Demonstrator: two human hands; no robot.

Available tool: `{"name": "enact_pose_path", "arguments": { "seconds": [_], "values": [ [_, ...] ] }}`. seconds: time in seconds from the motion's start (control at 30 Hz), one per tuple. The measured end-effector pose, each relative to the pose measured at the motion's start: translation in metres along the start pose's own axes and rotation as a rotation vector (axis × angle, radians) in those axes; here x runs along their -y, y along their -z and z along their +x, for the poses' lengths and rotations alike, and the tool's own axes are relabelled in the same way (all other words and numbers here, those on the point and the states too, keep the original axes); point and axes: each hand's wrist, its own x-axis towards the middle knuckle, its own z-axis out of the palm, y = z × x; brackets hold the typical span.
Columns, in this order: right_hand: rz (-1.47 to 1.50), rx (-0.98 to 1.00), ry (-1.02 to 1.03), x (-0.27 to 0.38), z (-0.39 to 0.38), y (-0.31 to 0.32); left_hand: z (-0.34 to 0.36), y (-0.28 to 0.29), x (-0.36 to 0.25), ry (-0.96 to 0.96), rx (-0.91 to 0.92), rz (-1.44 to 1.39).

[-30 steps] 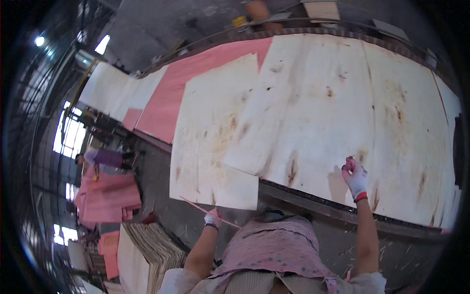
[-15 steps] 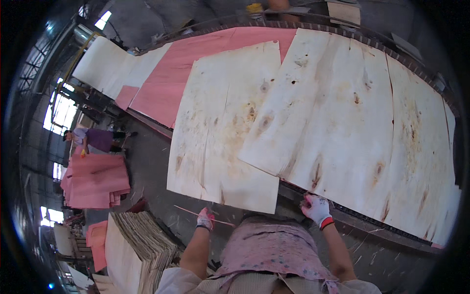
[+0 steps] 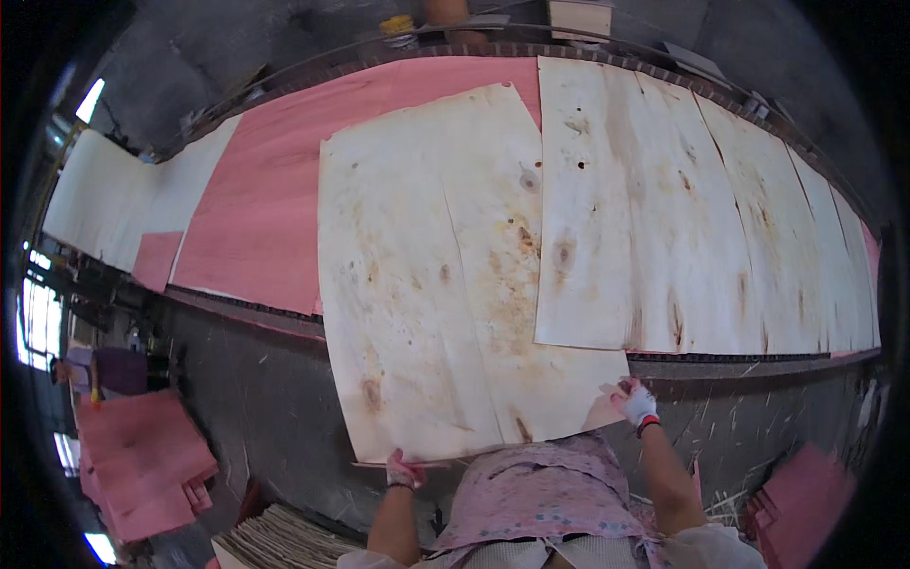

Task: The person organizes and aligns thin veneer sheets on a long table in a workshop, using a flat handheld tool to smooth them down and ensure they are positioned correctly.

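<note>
A pale wood veneer sheet (image 3: 427, 313) with knots and brown stains lies askew, its near edge jutting past the conveyor toward me. At its near left edge my left hand (image 3: 406, 471), in a white and red glove, is closed with the thumb over the sheet. A thin wood strip (image 3: 431, 466) is also in that hand, sticking out on both sides. My right hand (image 3: 636, 403), gloved likewise, pinches the sheet's near right corner. Right of it, other pale veneer sheets (image 3: 654, 218) lie overlapping; red-pink sheets (image 3: 256, 190) show on the left.
The conveyor's dark near edge (image 3: 739, 368) runs across in front of me. Stacked veneer (image 3: 284, 541) stands at lower left, beyond it a pile of pink sheets (image 3: 147, 460) with a person (image 3: 118, 372) beside it. More pink sheets (image 3: 801, 498) lie at lower right. Wood scraps litter the floor.
My view has turned rightward. My left hand, formerly off the sheet with the strip, now grips the near edge. My right hand has taken the corner, and the sheet sits turned and closer to me.
</note>
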Motion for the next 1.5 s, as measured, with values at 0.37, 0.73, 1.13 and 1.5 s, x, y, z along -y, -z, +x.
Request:
{"name": "enact_pose_path", "arguments": {
  "seconds": [0.37,0.73,1.13,1.5],
  "values": [
    [0.123,0.227,-0.199,0.043,0.015,-0.017,-0.077,0.048,-0.102,-0.427,0.440,0.079],
    [0.957,0.352,0.119,0.196,0.002,-0.097,-0.153,-0.094,-0.310,-0.799,0.454,0.056],
    [1.202,-0.074,0.141,0.192,0.027,-0.072,-0.085,-0.125,-0.352,-0.583,0.150,0.147],
    [1.578,0.005,0.125,0.262,0.053,-0.086,-0.034,-0.168,-0.402,-0.468,0.263,0.359]
  ]
}}
